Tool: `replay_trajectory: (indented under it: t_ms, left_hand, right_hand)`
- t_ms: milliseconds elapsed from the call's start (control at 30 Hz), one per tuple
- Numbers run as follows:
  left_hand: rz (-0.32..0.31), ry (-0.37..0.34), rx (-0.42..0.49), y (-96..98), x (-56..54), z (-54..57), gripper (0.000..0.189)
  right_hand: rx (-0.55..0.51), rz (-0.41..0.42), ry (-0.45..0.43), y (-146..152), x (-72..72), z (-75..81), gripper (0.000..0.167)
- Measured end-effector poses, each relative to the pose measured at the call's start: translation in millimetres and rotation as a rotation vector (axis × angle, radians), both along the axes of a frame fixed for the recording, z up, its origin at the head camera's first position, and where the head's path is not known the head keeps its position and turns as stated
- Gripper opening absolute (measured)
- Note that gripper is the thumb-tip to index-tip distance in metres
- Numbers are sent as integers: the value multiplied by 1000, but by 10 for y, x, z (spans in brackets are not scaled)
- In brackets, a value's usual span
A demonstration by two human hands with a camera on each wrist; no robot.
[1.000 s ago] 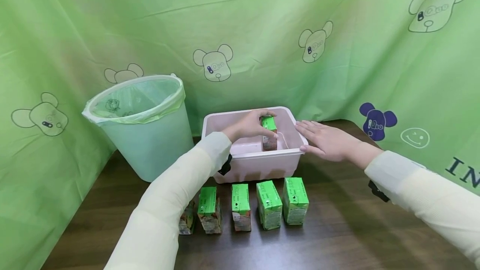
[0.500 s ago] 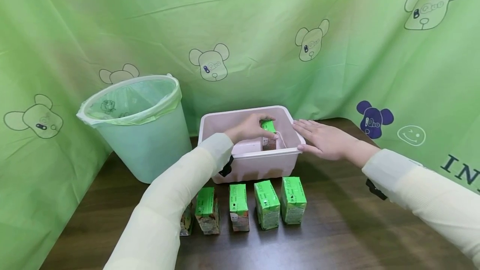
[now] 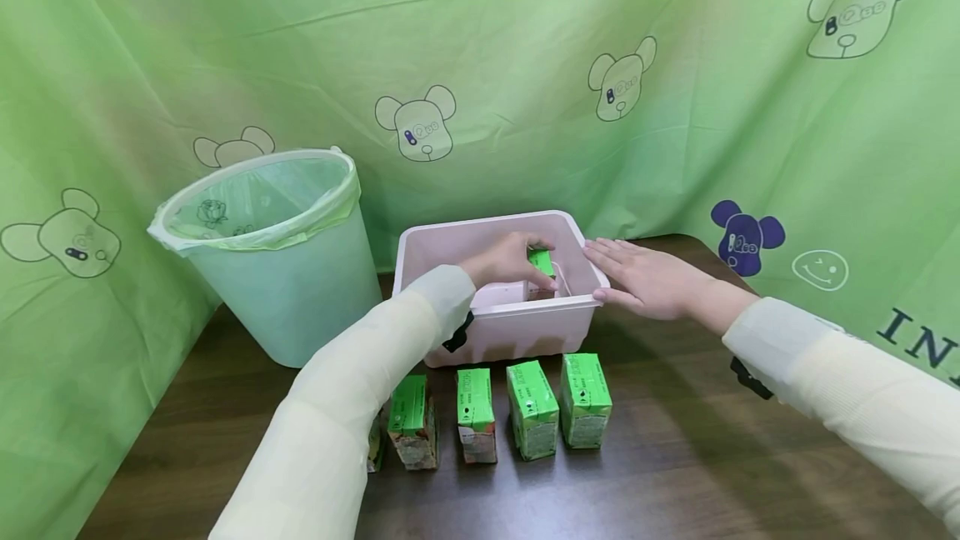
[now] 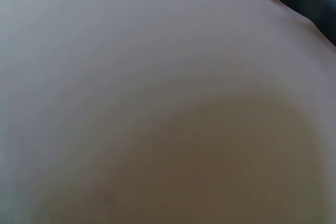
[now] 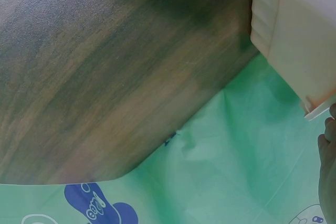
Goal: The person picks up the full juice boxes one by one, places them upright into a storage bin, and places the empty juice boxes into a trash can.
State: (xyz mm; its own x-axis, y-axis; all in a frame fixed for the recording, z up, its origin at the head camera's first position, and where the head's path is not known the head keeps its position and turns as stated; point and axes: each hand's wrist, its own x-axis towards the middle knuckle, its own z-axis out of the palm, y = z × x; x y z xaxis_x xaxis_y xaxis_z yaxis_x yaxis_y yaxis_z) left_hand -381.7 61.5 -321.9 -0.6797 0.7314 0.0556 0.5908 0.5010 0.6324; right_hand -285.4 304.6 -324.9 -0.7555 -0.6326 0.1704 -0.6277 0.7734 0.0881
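Observation:
In the head view, my left hand (image 3: pixel 510 261) reaches into a pale pink bin (image 3: pixel 532 336) and grips a small green-topped drink carton (image 3: pixel 542 260) between thumb and fingers. The carton stands upright, its lower part behind the bin's front rim. My right hand (image 3: pixel 648 277) lies with straight fingers against the bin's right rim. The right wrist view catches part of this hand (image 5: pixel 328 163) beside the bin's outer wall (image 5: pixel 299 35). A blurred pinkish surface (image 4: pixel 131 51) fills most of the left wrist view; no fingers show there.
Several matching cartons (image 3: pixel 533 407) stand in a row on the dark wooden table (image 3: pixel 675 440) before the bin; my left sleeve partly covers the leftmost. A lined, pale green waste bin (image 3: pixel 300 290) stands at left. Green printed cloth (image 3: pixel 510 40) hangs behind.
My left hand has lowered the carton deeper into the bin, so less of it shows. The right hand stays at the rim. The head view has shifted slightly.

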Motion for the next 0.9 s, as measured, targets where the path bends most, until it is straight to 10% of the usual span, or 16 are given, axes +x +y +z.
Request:
replay_trajectory:
  t_ms: [900]
  left_hand:
    - [-12,45,-153,60,-3,-36,65]
  right_hand:
    - [6,-8,-8,-19,16,26,67]
